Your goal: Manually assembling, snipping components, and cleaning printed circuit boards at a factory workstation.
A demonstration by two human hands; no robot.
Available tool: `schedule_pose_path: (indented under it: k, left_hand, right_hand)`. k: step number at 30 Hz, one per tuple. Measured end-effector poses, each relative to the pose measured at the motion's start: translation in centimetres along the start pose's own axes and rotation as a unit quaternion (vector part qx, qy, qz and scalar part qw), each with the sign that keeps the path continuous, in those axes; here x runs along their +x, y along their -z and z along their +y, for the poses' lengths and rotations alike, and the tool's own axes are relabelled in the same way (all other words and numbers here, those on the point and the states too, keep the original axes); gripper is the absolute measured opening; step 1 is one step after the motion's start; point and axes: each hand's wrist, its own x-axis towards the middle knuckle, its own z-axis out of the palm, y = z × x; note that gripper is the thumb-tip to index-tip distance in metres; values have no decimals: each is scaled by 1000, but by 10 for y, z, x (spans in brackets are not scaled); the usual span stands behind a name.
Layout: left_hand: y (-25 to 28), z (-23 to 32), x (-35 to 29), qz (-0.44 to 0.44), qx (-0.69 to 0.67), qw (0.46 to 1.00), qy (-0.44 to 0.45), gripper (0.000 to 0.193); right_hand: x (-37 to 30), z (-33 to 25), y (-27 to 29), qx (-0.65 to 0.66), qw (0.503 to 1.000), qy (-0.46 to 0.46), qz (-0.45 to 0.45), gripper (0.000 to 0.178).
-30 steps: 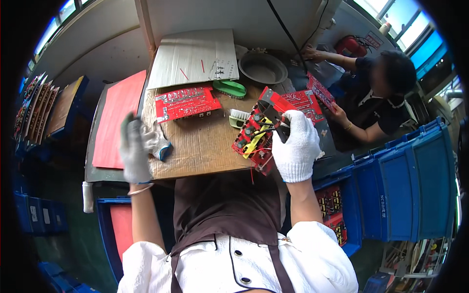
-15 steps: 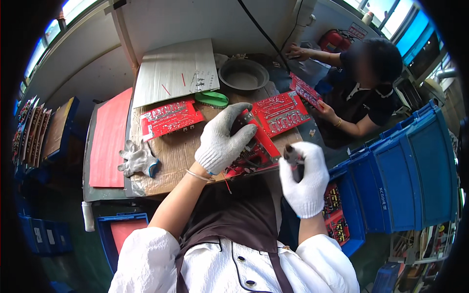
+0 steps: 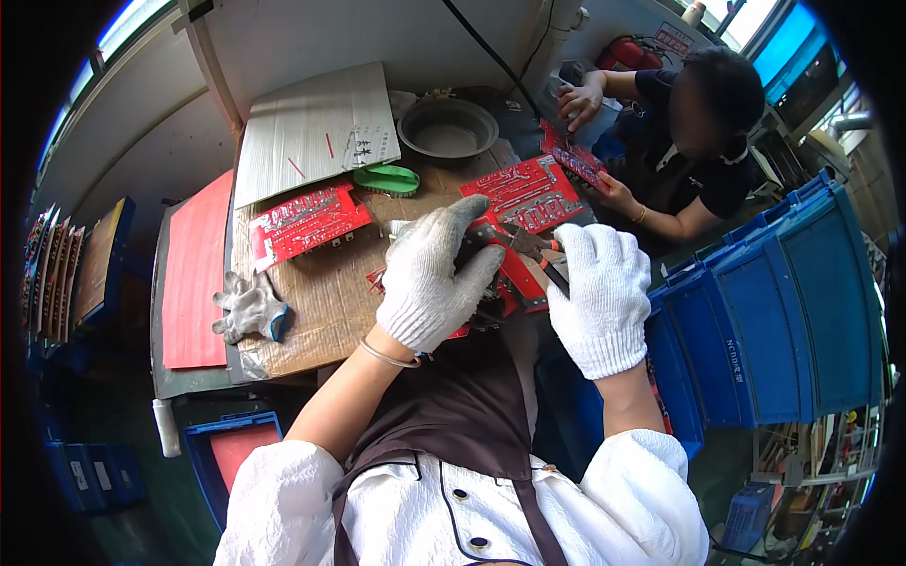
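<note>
The held board (image 3: pixel 521 278) was kept on the near side of the basin (image 3: pixel 449 132), a little to its right. It was gripped by the left hand (image 3: pixel 437 274), its thumb and fingers clamped on the red edge. Farther right of the basin, the cutters (image 3: pixel 557 276) were held by the right hand (image 3: pixel 600 300), its fingers curled together around the handles; the metal head was pointed at the held board, but whether the two were touching could not be told. Just nearer than the basin and to its right, the flat board (image 3: pixel 525 193) was laid. To the basin's near left was set the brush (image 3: pixel 387 180), green on top; farther left were placed the left board (image 3: pixel 307 224) and, nearer still, the spare glove (image 3: pixel 250 309). Directly left of the basin, the cardboard (image 3: pixel 316 132) was spread. Well to its right, another board (image 3: pixel 578 162) was held by a co-worker (image 3: pixel 703 179).
</note>
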Motion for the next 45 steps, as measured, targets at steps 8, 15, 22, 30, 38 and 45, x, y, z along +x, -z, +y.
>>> schedule_pose_path:
  k: [8, 15, 22, 30, 38, 45]
  left_hand:
    - [6, -2, -7, 7, 7, 1000, -11, 52]
    - [23, -10, -30, -18, -62, 995, -72, 59]
    - [27, -19, -47, 0, -91, 993, -71, 65]
    - [29, -19, -51, 14, -107, 990, -86, 61]
    - [26, -18, -51, 53, -173, 982, 61, 57]
    - [17, -16, -41, 32, -179, 981, 67, 59]
  right_hand:
    - [-3, -4, -1, 48, 998, 7, -43, 54]
    - [-5, 10, -10, 630, 701, -102, -317, 34]
    - [-11, 0, -34, 735, 528, -170, -390, 38]
    - [-48, 20, -77, 796, 426, -285, -321, 42]
    - [-130, 82, -113, 154, 908, -387, -48, 32]
    - [-118, 96, -125, -125, 947, -249, -159, 27]
